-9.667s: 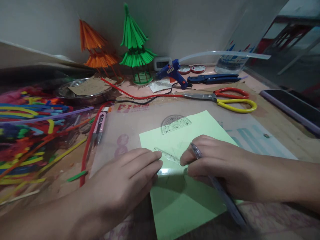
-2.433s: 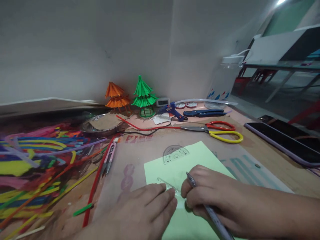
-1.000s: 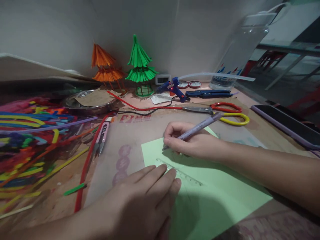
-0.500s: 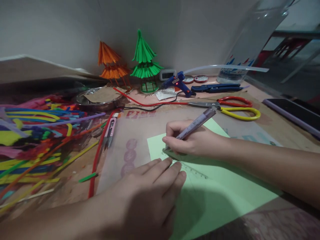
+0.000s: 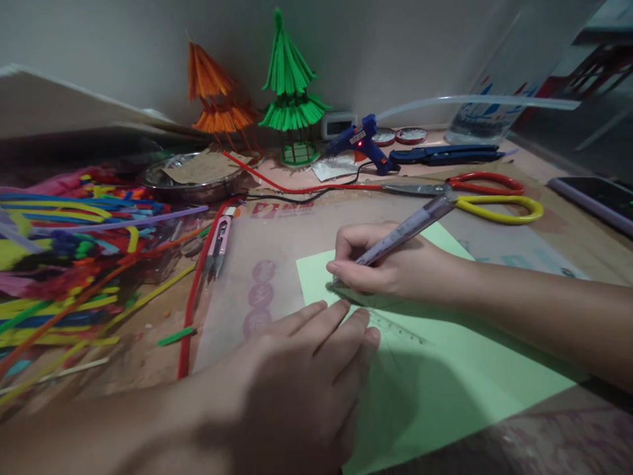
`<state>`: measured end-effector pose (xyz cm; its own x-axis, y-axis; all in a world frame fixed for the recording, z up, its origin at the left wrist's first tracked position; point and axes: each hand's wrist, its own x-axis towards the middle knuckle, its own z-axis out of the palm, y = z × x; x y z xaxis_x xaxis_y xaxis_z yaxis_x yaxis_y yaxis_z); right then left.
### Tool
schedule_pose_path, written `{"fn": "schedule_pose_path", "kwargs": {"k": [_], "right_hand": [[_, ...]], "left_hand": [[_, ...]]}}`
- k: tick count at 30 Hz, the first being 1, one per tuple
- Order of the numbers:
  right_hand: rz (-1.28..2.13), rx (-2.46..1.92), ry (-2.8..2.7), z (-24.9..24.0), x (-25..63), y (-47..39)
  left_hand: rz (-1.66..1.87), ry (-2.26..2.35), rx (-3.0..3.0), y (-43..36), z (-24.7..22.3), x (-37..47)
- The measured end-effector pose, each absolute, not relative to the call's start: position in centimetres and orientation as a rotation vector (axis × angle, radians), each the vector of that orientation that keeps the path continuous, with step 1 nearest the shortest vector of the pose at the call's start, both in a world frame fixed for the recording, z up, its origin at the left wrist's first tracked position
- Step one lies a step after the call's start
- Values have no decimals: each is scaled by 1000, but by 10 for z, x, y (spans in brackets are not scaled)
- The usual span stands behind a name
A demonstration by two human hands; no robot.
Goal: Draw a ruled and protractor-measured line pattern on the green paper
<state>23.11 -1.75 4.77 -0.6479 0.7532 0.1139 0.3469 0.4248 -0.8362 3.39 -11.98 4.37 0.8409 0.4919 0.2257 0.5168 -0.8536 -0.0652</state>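
Observation:
A sheet of light green paper (image 5: pixel 420 402) lies at an angle in front of me, with faint thin lines on it. My right hand (image 5: pixel 386 260) grips a purplish pen (image 5: pixel 408 227) near its lower end, and the tip meets the paper close to its left corner. Just below, my left hand (image 5: pixel 306 369) lies flat with fingers stretched out over a clear ruler (image 5: pixel 403 328). The fingers hide the ruler's left part. Its marked edge shows to the right of the fingertips.
Loose pipe cleaners (image 5: pixel 59 264) crowd the left side. Pink thread snips (image 5: pixel 218 247), large scissors (image 5: pixel 489 191), a blue glue gun (image 5: pixel 366 145), a metal bowl (image 5: pixel 190 188) and a phone (image 5: pixel 593 198) surround the paper. Behind stand an orange tower (image 5: pixel 220 92) and a green tower (image 5: pixel 291 86).
The view has tilted down slightly, so background things sit higher. My right hand is still on the pen at the paper's left corner; my left hand stays flat over the ruler.

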Motion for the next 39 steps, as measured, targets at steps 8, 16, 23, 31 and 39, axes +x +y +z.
{"fn": "schedule_pose_path", "kwargs": {"k": [8,16,23,31,39], "right_hand": [[1118,-937,-2224,48,231,-18],[1107,-923,-2229,48,231,-18],[1102,-920,-2227,49,231,-18],[1114,-926,-2220,49,231,-19],[1120,-924,-2220,48,231,-18]], "left_hand": [[-249,-805,-2896,-118,44,36],[-271,-793,-2839,-118,41,34],[-175,-751,-2836,-118,45,35],[-173,-761,-2835,-119,43,35],[-176,-774,-2851,-117,43,36]]}}
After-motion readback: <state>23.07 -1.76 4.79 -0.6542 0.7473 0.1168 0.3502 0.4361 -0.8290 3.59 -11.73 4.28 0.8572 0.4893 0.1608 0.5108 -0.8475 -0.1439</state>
